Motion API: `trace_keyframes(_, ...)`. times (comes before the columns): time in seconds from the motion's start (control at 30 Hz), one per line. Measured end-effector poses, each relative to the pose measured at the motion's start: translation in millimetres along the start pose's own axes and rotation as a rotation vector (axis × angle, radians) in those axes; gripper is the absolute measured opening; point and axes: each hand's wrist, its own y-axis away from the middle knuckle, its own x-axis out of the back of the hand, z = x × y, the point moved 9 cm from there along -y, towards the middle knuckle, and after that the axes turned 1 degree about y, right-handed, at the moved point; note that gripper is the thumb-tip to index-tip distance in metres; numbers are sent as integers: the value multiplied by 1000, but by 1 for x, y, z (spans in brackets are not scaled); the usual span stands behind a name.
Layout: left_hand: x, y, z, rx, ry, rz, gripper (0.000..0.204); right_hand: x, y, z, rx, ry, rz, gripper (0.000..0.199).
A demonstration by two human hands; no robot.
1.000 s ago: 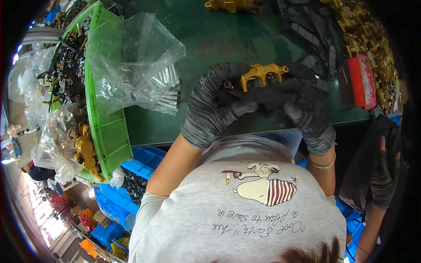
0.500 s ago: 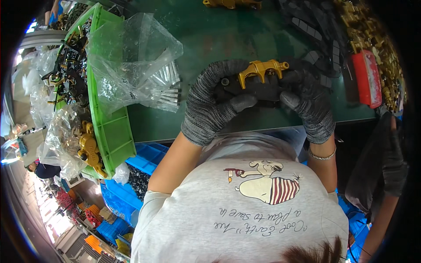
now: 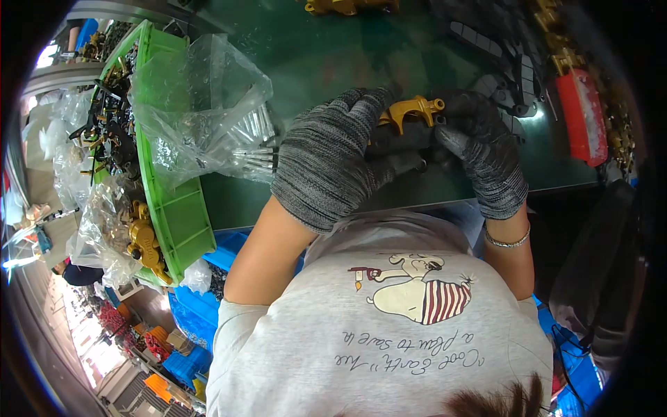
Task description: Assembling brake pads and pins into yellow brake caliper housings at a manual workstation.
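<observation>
Gold part: (image 3: 411, 108) shiny metal casting, arched, with prongs and a round lug at its right end; dark block (image 3: 404, 137) directly below, outline hard to read.
Change vs earlier: left hand (image 3: 325, 161) has rolled over, back of glove now up, hiding the gold part's left end and the small round fitting seen there before.
Position: gold part between the hands, above the green tabletop (image 3: 326, 66).
Left fingers: wrapped over left end, holding it; thumb low along dark block.
Right hand: (image 3: 485, 149) fingers curled narrow by the lug; contact unclear, can't tell grip.
</observation>
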Motion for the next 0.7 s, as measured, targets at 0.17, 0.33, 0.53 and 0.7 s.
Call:
trace_keyframes(0.17, -4, -4, 7, -71, -85, 17, 64, 0, -2, -2, 16, -36, 12, 31)
trace_keyframes(0.33, -11, -13, 17, -68, -214, -50, 59, -1, 0, -4, 40, 32, 55, 41)
trace_keyframes(0.53, -10, -15, 20, -115, -269, -93, 58, 4, 1, -24, 396, 249, 110, 50)
trace_keyframes(0.7, -18, -20, 28, -181, -260, -98, 59, -1, 0, -45, 511, 585, 27, 50)
